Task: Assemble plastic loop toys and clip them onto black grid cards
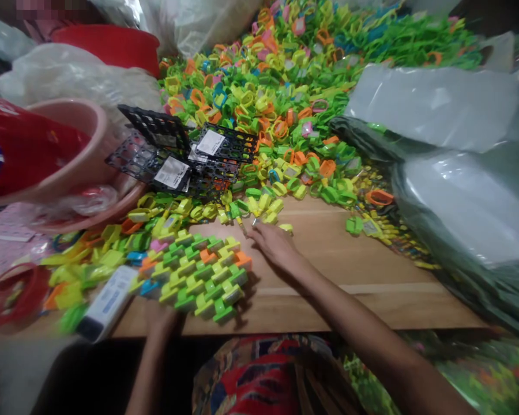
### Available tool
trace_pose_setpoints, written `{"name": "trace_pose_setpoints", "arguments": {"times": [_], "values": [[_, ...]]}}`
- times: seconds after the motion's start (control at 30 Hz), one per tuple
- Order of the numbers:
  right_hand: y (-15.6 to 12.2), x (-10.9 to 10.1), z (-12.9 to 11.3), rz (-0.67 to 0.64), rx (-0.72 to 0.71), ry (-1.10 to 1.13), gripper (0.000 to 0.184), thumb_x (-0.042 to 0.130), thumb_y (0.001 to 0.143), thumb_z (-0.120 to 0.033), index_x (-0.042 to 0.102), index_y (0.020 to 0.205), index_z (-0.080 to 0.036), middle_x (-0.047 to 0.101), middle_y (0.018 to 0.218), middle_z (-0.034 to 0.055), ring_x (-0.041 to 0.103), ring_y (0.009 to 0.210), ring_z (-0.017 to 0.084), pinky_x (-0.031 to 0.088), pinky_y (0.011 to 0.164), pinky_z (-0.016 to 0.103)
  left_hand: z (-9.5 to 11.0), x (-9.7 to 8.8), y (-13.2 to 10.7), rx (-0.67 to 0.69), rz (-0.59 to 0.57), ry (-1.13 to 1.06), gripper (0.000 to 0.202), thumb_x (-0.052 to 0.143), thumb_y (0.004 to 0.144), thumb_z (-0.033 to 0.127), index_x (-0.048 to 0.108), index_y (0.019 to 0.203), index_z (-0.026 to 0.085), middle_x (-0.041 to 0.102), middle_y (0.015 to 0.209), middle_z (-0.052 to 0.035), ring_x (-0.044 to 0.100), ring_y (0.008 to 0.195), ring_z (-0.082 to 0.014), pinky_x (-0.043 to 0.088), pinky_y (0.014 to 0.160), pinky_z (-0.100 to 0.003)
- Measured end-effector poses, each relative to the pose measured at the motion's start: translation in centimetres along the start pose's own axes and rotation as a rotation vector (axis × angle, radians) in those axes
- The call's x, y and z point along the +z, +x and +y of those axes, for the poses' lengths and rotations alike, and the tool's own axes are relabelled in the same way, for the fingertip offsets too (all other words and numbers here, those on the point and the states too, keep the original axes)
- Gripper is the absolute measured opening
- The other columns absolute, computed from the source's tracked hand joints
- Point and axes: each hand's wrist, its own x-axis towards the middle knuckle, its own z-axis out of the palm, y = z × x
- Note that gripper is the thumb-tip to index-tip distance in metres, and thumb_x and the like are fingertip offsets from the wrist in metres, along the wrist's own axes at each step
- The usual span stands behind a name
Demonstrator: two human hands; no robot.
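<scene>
My right hand [273,243] reaches forward over the wooden table [350,276], fingers pinched on a small yellow plastic piece [256,221] at the edge of a huge heap of colourful plastic pieces [277,104]. My left hand [162,316] rests at the table's near edge, under a filled grid of green, yellow and orange pieces [199,274]; its fingers are mostly hidden by that grid.
Black plastic grids with white labels [185,155] lie at the heap's left side. A pink basin [86,167] and red tub [112,43] stand left. Clear plastic bags [450,173] fill the right. A white and black device [106,302] lies near the left edge.
</scene>
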Motion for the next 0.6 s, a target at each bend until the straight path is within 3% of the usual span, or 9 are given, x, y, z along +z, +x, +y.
{"name": "trace_pose_setpoints", "arguments": {"times": [0.13, 0.23, 0.3, 0.4, 0.5, 0.6], "values": [[-2.8, -0.7, 1.7, 0.066, 0.013, 0.0, 0.018, 0.054, 0.101, -0.032, 0.067, 0.098, -0.021, 0.069, 0.096, 0.0096, 0.062, 0.087, 0.023, 0.042, 0.076, 0.032, -0.5, 0.2, 0.2, -0.025, -0.041, 0.013, 0.036, 0.06, 0.075, 0.04, 0.073, 0.101, 0.018, 0.076, 0.112, -0.0153, 0.07, 0.104, -0.0364, 0.059, 0.088, -0.048], [-4.2, -0.9, 2.7, 0.108, 0.031, 0.184, 0.007, 0.058, 0.096, -0.026, 0.062, 0.096, -0.02, 0.068, 0.089, 0.0053, 0.062, 0.082, 0.021, 0.044, 0.073, 0.031, -0.3, 0.2, 0.2, -0.027, -0.049, 0.021, 0.035, 0.061, 0.074, 0.041, 0.073, 0.098, 0.019, 0.076, 0.111, -0.0142, 0.07, 0.105, -0.0369, 0.058, 0.09, -0.049], [-4.6, -0.6, 2.7, 0.121, 0.081, 0.368, 0.015, 0.061, 0.092, -0.027, 0.057, 0.104, -0.02, 0.066, 0.083, 0.0017, 0.06, 0.073, 0.018, 0.044, 0.068, 0.029, -0.1, 0.2, 0.3, -0.021, -0.052, 0.023, 0.034, 0.061, 0.072, 0.042, 0.072, 0.095, 0.019, 0.076, 0.11, -0.0148, 0.069, 0.107, -0.0384, 0.056, 0.094, -0.052], [-4.5, 0.5, 1.8, 0.038, 0.097, 0.654, 0.028, 0.062, 0.09, -0.026, 0.054, 0.116, -0.019, 0.069, 0.091, 0.0025, 0.062, 0.075, 0.017, 0.047, 0.068, 0.028, 0.1, 0.2, 0.3, -0.053, -0.058, 0.049, 0.034, 0.061, 0.072, 0.044, 0.071, 0.091, 0.018, 0.076, 0.105, -0.0172, 0.067, 0.107, -0.0403, 0.053, 0.098, -0.056], [-3.7, 1.8, 0.8, -0.047, 0.063, 0.813, 0.019, 0.062, 0.089, -0.023, 0.063, 0.107, -0.017, 0.071, 0.095, 0.0045, 0.064, 0.085, 0.018, 0.05, 0.077, 0.031, 0.0, 0.1, 0.4, -0.11, -0.046, 0.089, 0.038, 0.062, 0.072, 0.046, 0.069, 0.096, 0.018, 0.074, 0.107, -0.0182, 0.067, 0.107, -0.0406, 0.053, 0.097, -0.058], [-2.8, 2.9, 0.1, -0.049, 0.017, 0.828, 0.015, 0.06, 0.089, -0.021, 0.068, 0.101, -0.016, 0.073, 0.097, 0.0049, 0.065, 0.091, 0.019, 0.05, 0.086, 0.034, -0.3, -0.1, 0.7, -0.115, -0.029, 0.104, 0.038, 0.064, 0.072, 0.046, 0.067, 0.098, 0.018, 0.074, 0.102, -0.0168, 0.067, 0.106, -0.0407, 0.055, 0.094, -0.057]]}}
